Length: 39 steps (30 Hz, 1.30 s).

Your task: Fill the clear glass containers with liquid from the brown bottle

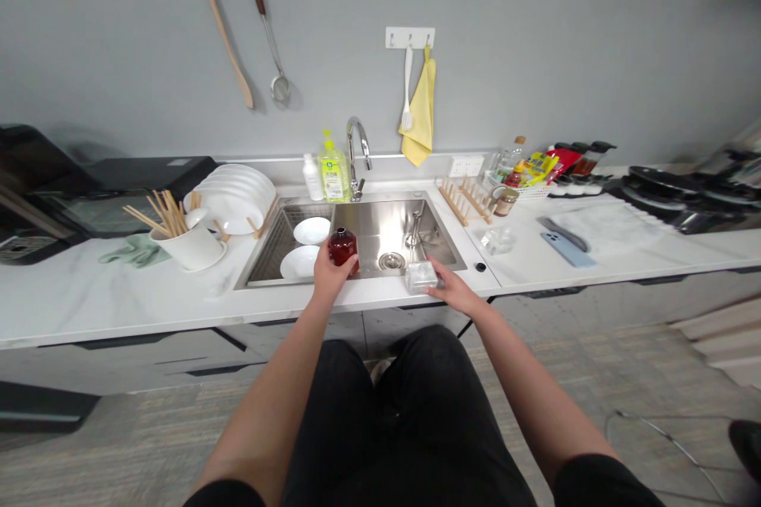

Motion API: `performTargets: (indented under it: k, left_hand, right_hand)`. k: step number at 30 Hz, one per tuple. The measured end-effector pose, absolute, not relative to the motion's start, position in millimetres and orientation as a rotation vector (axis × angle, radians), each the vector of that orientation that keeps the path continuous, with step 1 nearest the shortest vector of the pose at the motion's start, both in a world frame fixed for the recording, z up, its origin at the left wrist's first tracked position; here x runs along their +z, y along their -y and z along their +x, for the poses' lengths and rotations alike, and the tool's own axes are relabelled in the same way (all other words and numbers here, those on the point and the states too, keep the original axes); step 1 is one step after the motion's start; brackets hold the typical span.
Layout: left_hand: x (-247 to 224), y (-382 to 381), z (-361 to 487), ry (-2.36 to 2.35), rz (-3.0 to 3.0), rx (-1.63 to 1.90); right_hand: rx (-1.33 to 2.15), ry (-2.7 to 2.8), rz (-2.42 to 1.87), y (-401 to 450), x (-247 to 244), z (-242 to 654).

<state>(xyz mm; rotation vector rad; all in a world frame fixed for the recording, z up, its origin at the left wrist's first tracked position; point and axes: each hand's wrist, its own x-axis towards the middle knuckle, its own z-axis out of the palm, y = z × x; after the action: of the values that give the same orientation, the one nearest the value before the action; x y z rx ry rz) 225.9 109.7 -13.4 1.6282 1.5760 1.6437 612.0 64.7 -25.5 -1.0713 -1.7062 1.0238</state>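
The hands are well apart. The left hand [333, 276] grips a dark red bottle [344, 247] above the steel sink [437, 242]; the right hand [455, 291] touches a clear plastic box [421, 277] on the front rim, clamped or not is unclear. A slack grip could drop the bottle onto a white plate [300, 261]; a nudge could tip the box in.

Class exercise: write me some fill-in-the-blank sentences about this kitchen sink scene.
1. The ____ hand holds a dark red bottle.
2. The right hand touches a ____ plastic box.
3. The towel hanging on the wall is ____.
4. Two white plates lie inside the ____.

Missing words: left, clear, yellow, sink.
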Motion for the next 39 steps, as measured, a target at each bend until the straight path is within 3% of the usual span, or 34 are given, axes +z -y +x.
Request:
performTargets:
  k: [8, 15, 22, 28, 32, 36, 39]
  left_hand:
    - [2.7, -81.5, 234.9, -1.580, 1.661, 1.725]
    - [26.5, -2.0, 267.3, -1.466, 1.571, 1.662]
    - [37.9, 54.8, 311.0, -1.464, 1.545, 1.496]
    - [42.0, 89.1, 315.4, -1.352, 1.754, 1.386]
    - [45.5, 77.8, 256.7, -1.087, 2.018, 1.301]
    - [44.0, 42.0, 135.1, -1.879, 1.781, 1.576]
    - [38.1, 23.8, 45.5, -2.528, 1.629, 1.390]
  right_hand:
    - [0.928, 1.729, -1.116, -56.8, -26.4, 613.5]
    - [0.445, 1.618, -1.053, 6.9, 16.1, 583.9]
    - [0.935, 1.653, -0.835, 56.3, 37.5, 490.6]
    - [0.884, 1.616, -0.958, 60.4, 36.6, 483.0]
    - [0.864, 1.581, -1.005, 62.6, 32.3, 492.0]
    - [0.904, 1.547, -1.071, 62.8, 26.5, 498.5]
    - [0.944, 1.561, -1.082, 64.0, 27.6, 498.6]
